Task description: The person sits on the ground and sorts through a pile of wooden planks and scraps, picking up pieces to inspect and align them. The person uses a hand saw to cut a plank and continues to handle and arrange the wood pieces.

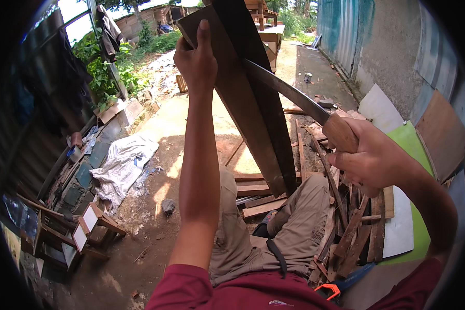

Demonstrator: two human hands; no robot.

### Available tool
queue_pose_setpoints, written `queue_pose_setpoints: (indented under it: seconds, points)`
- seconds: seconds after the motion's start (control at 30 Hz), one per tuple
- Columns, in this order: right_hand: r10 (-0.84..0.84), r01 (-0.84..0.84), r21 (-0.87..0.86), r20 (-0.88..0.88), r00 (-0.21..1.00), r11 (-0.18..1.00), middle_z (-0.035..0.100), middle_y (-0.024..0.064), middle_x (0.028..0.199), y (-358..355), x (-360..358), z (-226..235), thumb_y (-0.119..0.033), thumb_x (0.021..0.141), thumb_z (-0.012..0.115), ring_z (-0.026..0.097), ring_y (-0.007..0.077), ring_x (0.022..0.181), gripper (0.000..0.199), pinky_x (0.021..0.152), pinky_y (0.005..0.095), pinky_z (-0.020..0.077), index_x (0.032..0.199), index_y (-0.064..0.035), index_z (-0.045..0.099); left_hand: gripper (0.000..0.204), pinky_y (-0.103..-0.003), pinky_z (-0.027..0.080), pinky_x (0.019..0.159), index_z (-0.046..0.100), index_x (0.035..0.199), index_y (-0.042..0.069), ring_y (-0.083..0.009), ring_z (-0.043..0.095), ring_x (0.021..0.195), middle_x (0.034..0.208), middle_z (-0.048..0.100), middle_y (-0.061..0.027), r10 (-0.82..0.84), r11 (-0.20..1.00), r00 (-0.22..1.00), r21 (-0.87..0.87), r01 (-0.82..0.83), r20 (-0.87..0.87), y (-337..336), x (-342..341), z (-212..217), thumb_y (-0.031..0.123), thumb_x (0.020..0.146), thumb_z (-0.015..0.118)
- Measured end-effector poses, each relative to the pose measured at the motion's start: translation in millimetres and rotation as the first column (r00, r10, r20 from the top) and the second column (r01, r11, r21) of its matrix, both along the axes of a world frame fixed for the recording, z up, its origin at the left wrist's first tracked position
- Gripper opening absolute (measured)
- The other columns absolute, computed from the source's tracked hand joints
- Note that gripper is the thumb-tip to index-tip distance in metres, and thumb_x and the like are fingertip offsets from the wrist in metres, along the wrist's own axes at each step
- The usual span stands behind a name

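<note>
A long dark wooden plank (245, 111) slants up from between my knees, with its upper end near the top of the view. Near that upper end, my left hand (197, 62) is closed around the plank's left edge, thumb flat on its face. My right hand (380, 155) grips the wooden handle of a machete (302, 101). The blade reaches up and left to the plank's dark right side, and its tip end seems to touch there. How deep the blade sits in the wood, I cannot tell.
Wood scraps (356, 232) lie heaped on the right, beside a green sheet (411, 150) leaning there. A handsaw with an orange handle (329, 292) lies by my right hip. To the left are a white cloth (124, 165) and small wooden frames (82, 232). A wall (392, 57) runs along the right.
</note>
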State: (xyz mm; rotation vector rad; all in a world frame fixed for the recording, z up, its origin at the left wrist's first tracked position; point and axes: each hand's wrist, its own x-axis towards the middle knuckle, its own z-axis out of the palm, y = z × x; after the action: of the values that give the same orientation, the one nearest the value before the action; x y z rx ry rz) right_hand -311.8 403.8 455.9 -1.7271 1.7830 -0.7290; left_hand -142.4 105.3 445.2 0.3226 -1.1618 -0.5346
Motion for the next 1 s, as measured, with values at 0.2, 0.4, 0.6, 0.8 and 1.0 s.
queue_pose_setpoints:
  seconds: [0.2,0.4,0.6,0.8,1.0]
  points:
    - [-0.108,0.110,-0.264,0.022,0.994,0.958,0.065,0.0226,0.099,-28.2,10.0,-75.8,-0.020,0.095,0.068,0.066,0.0344,0.093,0.033,0.083,0.0436,0.0503,0.114,0.0062,0.059,0.047,-0.031,0.051,0.072,0.069,0.097,-0.001,-0.0146,0.067,0.077,0.087,0.072,-0.0087,0.042,0.992,0.995,0.112,-0.051,0.088,-4.3,-21.7,8.1,0.045,0.096,0.074]
    - [-0.182,0.210,-0.405,0.107,0.977,0.890,0.067,0.0184,0.097,-44.6,18.8,-116.6,-0.018,0.097,0.070,0.065,0.0260,0.090,0.035,0.081,0.0404,0.0505,0.120,0.0051,0.057,0.057,-0.037,0.055,0.080,0.073,0.098,-0.002,-0.0253,0.074,0.086,0.092,0.076,-0.0138,0.171,0.983,0.967,0.031,-0.181,0.191,-40.2,-25.6,9.7,0.054,0.095,0.070]
    - [-0.254,0.373,-0.218,0.429,0.867,0.902,0.066,0.0087,0.095,-11.9,46.9,-209.6,-0.014,0.096,0.071,0.062,0.0139,0.086,0.029,0.077,0.0327,0.0504,0.116,0.0022,0.059,0.079,-0.043,0.054,0.089,0.075,0.098,-0.003,-0.0325,0.073,0.100,0.098,0.076,-0.0184,0.329,0.877,0.849,0.200,-0.437,0.412,-112.4,5.7,1.3,0.075,0.089,0.061]
    - [-0.749,0.845,-0.276,0.393,0.534,0.458,0.071,0.0176,0.096,53.2,-45.2,-335.8,-0.026,0.100,0.066,0.070,0.0243,0.088,0.035,0.080,0.0379,0.0533,0.118,0.0032,0.061,0.119,-0.043,0.048,0.104,0.064,0.118,-0.019,-0.0370,0.066,0.116,0.123,0.068,-0.0299,0.379,0.760,0.853,0.405,-0.509,0.359,-188.5,44.3,-31.8,0.092,0.073,0.062]
    - [-0.926,0.928,-0.016,-0.064,0.371,0.373,0.068,0.0330,0.113,72.3,-145.5,-475.8,-0.039,0.102,0.055,0.065,0.0502,0.107,0.047,0.089,0.0552,0.0505,0.121,0.0040,0.060,0.084,-0.042,0.059,0.095,0.052,0.141,-0.006,-0.0276,0.068,0.112,0.132,0.064,-0.0149,-0.121,0.947,0.992,0.301,0.109,0.022,-221.7,86.3,-70.7,0.061,0.094,0.068]
